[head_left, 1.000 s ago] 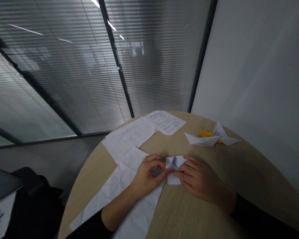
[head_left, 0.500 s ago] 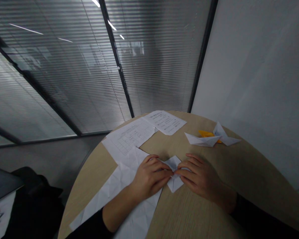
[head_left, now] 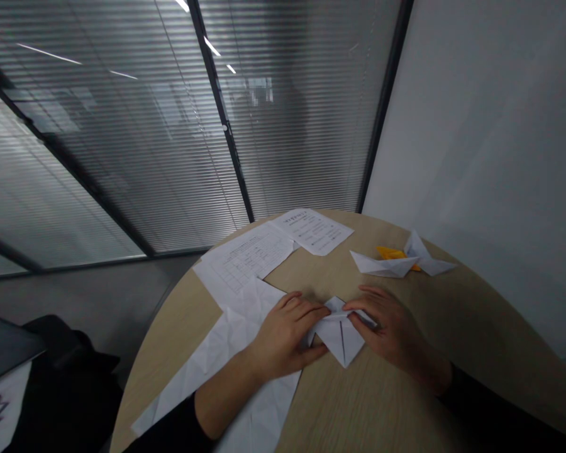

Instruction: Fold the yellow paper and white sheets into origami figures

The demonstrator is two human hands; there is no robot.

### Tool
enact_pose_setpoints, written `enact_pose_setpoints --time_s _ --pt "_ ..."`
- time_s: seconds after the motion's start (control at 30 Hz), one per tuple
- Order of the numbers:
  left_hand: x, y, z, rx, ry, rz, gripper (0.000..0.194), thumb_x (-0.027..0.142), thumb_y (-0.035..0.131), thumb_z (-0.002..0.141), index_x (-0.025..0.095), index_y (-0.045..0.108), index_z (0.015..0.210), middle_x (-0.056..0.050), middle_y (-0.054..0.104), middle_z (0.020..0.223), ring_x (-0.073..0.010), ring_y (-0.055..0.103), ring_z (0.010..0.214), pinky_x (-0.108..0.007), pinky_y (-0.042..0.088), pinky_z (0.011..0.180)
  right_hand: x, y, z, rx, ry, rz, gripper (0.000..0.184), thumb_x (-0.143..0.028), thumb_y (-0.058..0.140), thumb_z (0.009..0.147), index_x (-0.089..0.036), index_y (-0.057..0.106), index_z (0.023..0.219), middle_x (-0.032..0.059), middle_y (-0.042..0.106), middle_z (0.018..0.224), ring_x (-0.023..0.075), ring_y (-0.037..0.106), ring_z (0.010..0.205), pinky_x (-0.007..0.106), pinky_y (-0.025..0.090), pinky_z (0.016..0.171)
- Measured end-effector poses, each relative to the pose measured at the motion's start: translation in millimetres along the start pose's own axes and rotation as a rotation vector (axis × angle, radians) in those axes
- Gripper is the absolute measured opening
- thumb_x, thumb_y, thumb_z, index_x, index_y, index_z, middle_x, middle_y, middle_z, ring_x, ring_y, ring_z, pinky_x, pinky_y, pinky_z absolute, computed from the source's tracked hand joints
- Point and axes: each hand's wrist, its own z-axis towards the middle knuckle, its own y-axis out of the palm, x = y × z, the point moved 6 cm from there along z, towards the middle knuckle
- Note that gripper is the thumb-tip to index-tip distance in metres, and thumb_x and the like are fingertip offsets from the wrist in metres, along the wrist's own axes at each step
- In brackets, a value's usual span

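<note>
A small folded white paper (head_left: 343,340) lies on the wooden table between my hands, one corner pointing toward me and a crease or slit down its middle. My left hand (head_left: 292,333) grips its left side, fingertips on the upper fold and thumb near the lower left edge. My right hand (head_left: 382,324) pinches the upper right part between thumb and fingers. Fingers cover both side corners. Under my left forearm, creased white sheets (head_left: 236,340) are spread out.
Printed sheets (head_left: 255,251) lie at the table's far left edge. Folded paper boats, white (head_left: 387,267) and yellow (head_left: 390,253), sit at the far right. Beyond the round table (head_left: 330,415) are blinds (head_left: 283,138) and a grey wall (head_left: 490,126). A dark chair (head_left: 56,365) stands at the left.
My fingers have moved apart from the paper's middle, and more of its lower face shows. The paper has shifted slightly right. My left thumb has spread away from the fingers.
</note>
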Motion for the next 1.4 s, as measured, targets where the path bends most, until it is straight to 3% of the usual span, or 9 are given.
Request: enact_pose_setpoints --time_s 0.2,0.3,0.4,0.6,0.77,0.93,1.1,1.3,1.4 --pt "-7.8 -10.1 -0.5 0.107 -0.025 0.053 0.017 0.031 0.066 0.121 0.029 0.082 0.128 -0.004 0.09 0.122 -0.0253 0.084 0.111 -0.053 0.052 0.122 -8.3 0.2 -2.5 -0.132 -0.03 0.106 0.017 -0.019 0.066 0.112 -0.029 0.072 0.125 0.0008 0.088 0.106 0.0228 0.086 0.095 0.053 0.064 0.12" --pt "-5.0 -15.0 1.1 0.163 -0.027 0.0 0.016 0.031 0.068 0.121 0.029 0.083 0.124 -0.003 0.09 0.115 -0.0241 0.083 0.104 -0.05 0.054 0.116 -14.0 -2.2 -4.1 -0.161 -0.065 0.117 0.022 -0.03 0.072 0.111 -0.027 0.072 0.132 0.0057 0.088 0.113 0.0276 0.087 0.104 0.055 0.064 0.121" --pt "-4.2 -17.7 1.7 0.217 -0.092 -0.135 0.017 0.034 0.07 0.12 0.028 0.085 0.124 -0.005 0.09 0.109 -0.0246 0.082 0.101 -0.049 0.056 0.114 -10.9 -7.4 -3.6 -0.037 -0.026 0.076 0.013 -0.024 0.073 0.109 -0.028 0.074 0.121 0.0049 0.089 0.105 0.0282 0.088 0.104 0.049 0.07 0.112" --pt "-22.7 -18.0 -5.0 0.409 -0.412 -0.444 0.025 0.047 0.082 0.111 0.024 0.087 0.119 -0.008 0.087 0.11 -0.0245 0.079 0.102 -0.038 0.063 0.094 4.1 -6.2 -2.1 0.058 0.144 0.155 0.009 -0.021 0.075 0.107 -0.03 0.077 0.106 0.0067 0.092 0.119 0.0281 0.09 0.109 0.041 0.075 0.096" --pt "-30.8 -5.9 -3.1 0.359 -0.521 -0.721 0.037 0.055 0.083 0.108 0.019 0.084 0.119 -0.007 0.083 0.095 -0.0202 0.076 0.084 -0.031 0.062 0.076 13.0 -4.3 -5.9 0.05 0.279 0.252 0.01 -0.027 0.075 0.107 -0.028 0.079 0.098 0.007 0.091 0.118 0.028 0.089 0.101 0.041 0.073 0.089" --pt "-27.2 -2.6 -1.7 0.226 -0.438 -0.408 0.02 0.039 0.083 0.106 0.023 0.084 0.117 -0.007 0.085 0.102 -0.0238 0.078 0.094 -0.039 0.062 0.088 27.0 11.7 -11.5 -0.134 0.388 0.215 0.026 -0.025 0.074 0.104 -0.028 0.083 0.127 -0.0042 0.075 0.074 0.0218 0.073 0.065 0.035 0.063 0.068" --pt "-14.0 2.9 0.0 0.086 -0.225 -0.088 0.02 0.021 0.076 0.102 0.027 0.083 0.12 -0.008 0.085 0.124 -0.0297 0.079 0.116 -0.05 0.058 0.105 17.1 21.7 -9.7 -0.215 0.214 0.009 0.033 -0.02 0.081 0.097 -0.027 0.081 0.129 0.0053 0.084 0.108 0.0302 0.079 0.105 0.049 0.064 0.096" --pt "-1.8 10.3 6.0 0.041 -0.208 0.091 0.033 0.052 0.091 0.098 0.023 0.08 0.111 -0.01 0.082 0.113 -0.0333 0.077 0.105 -0.053 0.054 0.1 -5.4 27.8 -6.3 -0.265 0.095 0.001 0.024 -0.02 0.084 0.101 -0.029 0.081 0.123 0.0053 0.086 0.116 0.0295 0.078 0.111 0.05 0.061 0.104" --pt "-3.2 14.5 8.1 0.036 -0.27 0.096 0.032 0.05 0.093 0.096 0.024 0.076 0.103 -0.008 0.08 0.102 -0.0315 0.075 0.099 -0.049 0.053 0.095 -7.0 31.2 -8.2 -0.28 0.085 0.016 0.029 -0.015 0.079 0.102 -0.03 0.08 0.127 0.0054 0.087 0.119 0.0295 0.079 0.113 0.056 0.058 0.114"
